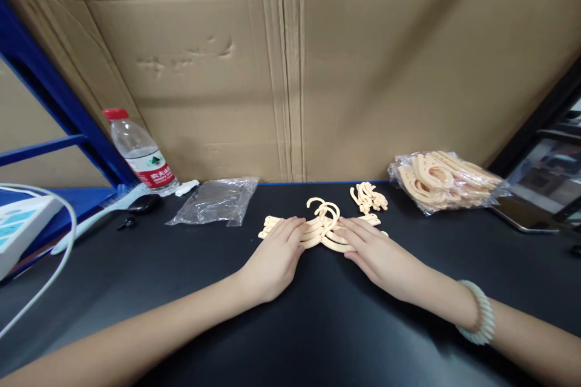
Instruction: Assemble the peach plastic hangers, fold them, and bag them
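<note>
A pile of cream plastic folding clothes hangers lies on the black table in front of me, hooks pointing away and overlapping in the middle. My left hand is closed over the left arms of the pile, fingers on top and thumb along the near side. From the right, my right hand grips the other arms in the same way, its thumb at the near edge. Arm ends stick out beyond both hands; the parts under my fingers are hidden. Just behind the right hand sits a small heap of loose cream hook pieces.
At the back right lies a clear bag of cream hanger parts. A flat plastic bag and a red-capped water bottle are at the back left. A white cable loops at far left. Cardboard walls the back.
</note>
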Tool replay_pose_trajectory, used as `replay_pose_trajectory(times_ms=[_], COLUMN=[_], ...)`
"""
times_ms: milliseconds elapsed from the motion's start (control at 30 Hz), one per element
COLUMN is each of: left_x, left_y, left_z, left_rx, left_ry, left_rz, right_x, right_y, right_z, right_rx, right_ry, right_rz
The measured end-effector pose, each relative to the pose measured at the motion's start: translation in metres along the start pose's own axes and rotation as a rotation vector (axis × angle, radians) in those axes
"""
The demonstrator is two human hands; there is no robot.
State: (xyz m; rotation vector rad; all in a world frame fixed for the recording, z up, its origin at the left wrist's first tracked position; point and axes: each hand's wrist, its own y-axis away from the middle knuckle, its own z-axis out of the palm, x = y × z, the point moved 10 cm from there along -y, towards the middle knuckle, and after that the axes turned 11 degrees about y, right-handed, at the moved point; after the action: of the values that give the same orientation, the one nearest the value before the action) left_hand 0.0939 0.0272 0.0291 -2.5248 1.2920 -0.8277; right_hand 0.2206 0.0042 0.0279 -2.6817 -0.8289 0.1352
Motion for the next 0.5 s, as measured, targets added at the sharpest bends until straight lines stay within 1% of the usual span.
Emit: replay_pose_trajectory(times_ms=[200,367,433,467,500], left_x=[-0.004,-0.008,-0.011,-0.011,-0.012], left_y=[-0.015,-0.031,-0.035,-0.036,-0.035], left_z=[0.003,0.008,0.009,0.008,0.006], left_rx=[0.007,0.027,0.046,0.059,0.075], left_ry=[0.007,0.002,0.0,-0.003,-0.006], left_rz=[-0.04,-0.039,-0.039,-0.04,-0.042], right_x=[0.015,0.028,0.029,0.03,0.031], right_y=[-0.002,-0.009,-0.011,-0.011,-0.008], right_z=[0.004,0.001,-0.012,-0.027,-0.048], right_rx=[-0.014,0.054,0.109,0.176,0.277], right_ry=[-0.01,-0.087,-0.097,-0.091,-0.076], right_rz=[-0.002,0.005,-0.002,0.005,0.025])
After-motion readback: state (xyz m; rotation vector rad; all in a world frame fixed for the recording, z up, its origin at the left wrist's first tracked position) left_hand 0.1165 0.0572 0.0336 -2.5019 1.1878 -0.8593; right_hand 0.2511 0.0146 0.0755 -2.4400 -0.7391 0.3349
